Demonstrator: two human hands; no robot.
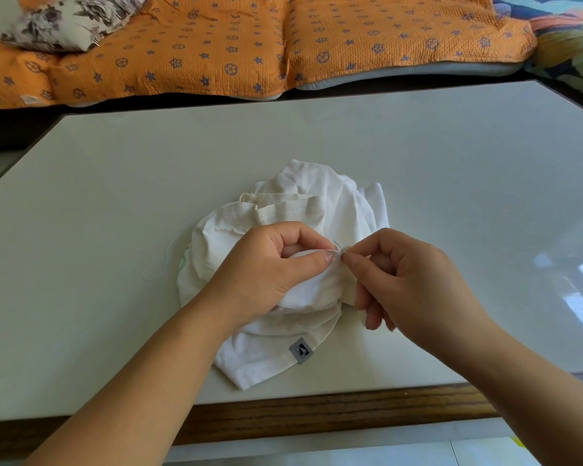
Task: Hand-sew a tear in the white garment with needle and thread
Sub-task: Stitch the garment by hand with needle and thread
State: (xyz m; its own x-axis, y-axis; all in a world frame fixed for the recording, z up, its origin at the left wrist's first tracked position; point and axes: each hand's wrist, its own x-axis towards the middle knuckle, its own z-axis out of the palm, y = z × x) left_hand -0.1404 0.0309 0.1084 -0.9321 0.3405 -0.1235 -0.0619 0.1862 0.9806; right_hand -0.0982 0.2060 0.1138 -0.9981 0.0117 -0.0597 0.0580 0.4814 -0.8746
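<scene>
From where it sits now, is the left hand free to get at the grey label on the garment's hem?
Probably not right away: the left hand is pinching a fold of the white garment by the needle. The grey label lies uncovered just below, so the way is otherwise free.

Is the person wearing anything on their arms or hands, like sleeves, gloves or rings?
No. Both forearms are bare up to the picture's edge, with no sleeves showing. The left hand and right hand wear no gloves, and no rings, bracelets or watch are visible. The fingernails look short and unpainted.
</scene>
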